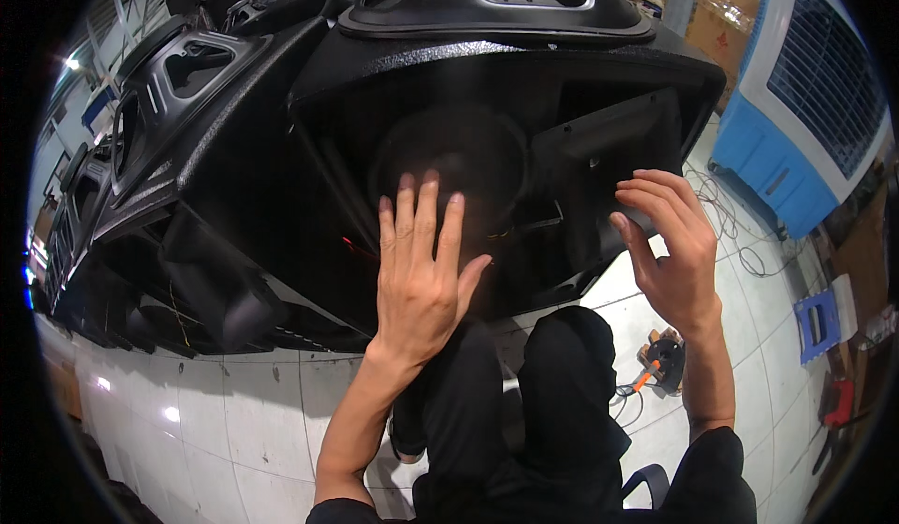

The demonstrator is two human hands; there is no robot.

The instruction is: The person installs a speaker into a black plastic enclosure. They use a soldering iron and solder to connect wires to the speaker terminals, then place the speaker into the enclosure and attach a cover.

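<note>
A large black speaker cabinet (449, 65) lies on its side in front of me, its open face toward me. Inside the dark cavity sits a round speaker driver (468, 149). My left hand (421, 271) is raised flat in front of the opening, fingers apart, holding nothing. My right hand (670, 243) curls its fingers at the lower edge of a black inner panel (609, 159) on the right of the cavity. My knees in black trousers (562, 374) are just below the cabinet.
More black cabinets (178, 84) are lined up to the left on the white tiled floor (234, 412). A blue and white air cooler (805, 103) stands at the right. A small black device with orange cable (660, 360), loose wires (730, 215) and a blue stool (819, 323) lie nearby.
</note>
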